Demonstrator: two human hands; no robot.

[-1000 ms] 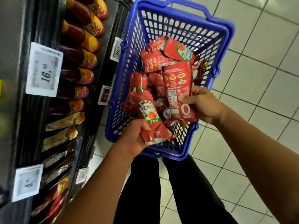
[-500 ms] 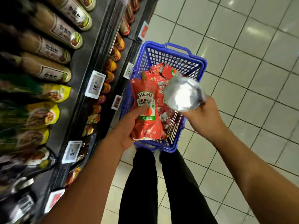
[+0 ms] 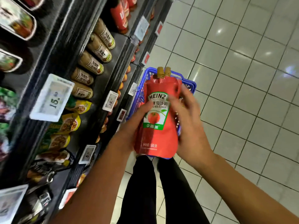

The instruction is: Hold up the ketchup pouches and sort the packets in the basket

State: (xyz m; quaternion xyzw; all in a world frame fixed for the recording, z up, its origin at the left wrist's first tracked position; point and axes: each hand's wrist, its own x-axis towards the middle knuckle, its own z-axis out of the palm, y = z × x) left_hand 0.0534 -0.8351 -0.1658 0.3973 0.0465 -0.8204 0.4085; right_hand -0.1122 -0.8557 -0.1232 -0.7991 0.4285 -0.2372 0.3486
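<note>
While both hands are up in front of the chest in the head view, they share the pouches: left hand (image 3: 137, 120) grips the red ketchup pouch (image 3: 157, 117) from its left edge, thumb across the label; right hand (image 3: 187, 120) wraps the right side, fingers curled over the front, motion-blurred. Two tan spout caps (image 3: 163, 72) stick up side by side at the top, so a second pouch sits behind the front one, mostly hidden. Front pouch is glossy flexible film, waisted shape, flat gusseted base, white-green label with a tomato print. It's held upright above the blue basket (image 3: 191, 84), a plastic lattice with only the far rim and left wall showing; it stands on the glossy white tiled floor (image 3: 242, 78) just beside the shelf (image 3: 68, 50). The shelf is dark metal, with rows of tan cylindrical bottles (image 3: 97, 52), yellow soft sachets (image 3: 71, 123) and white price tags (image 3: 52, 97) on the edge rails.

Versus half a second ago: then the pouches were apart, red one in the left hand, the other showing its silver base in the right. Now they're stacked face to back. The hands are higher and closer to the camera, covering most of the basket.
</note>
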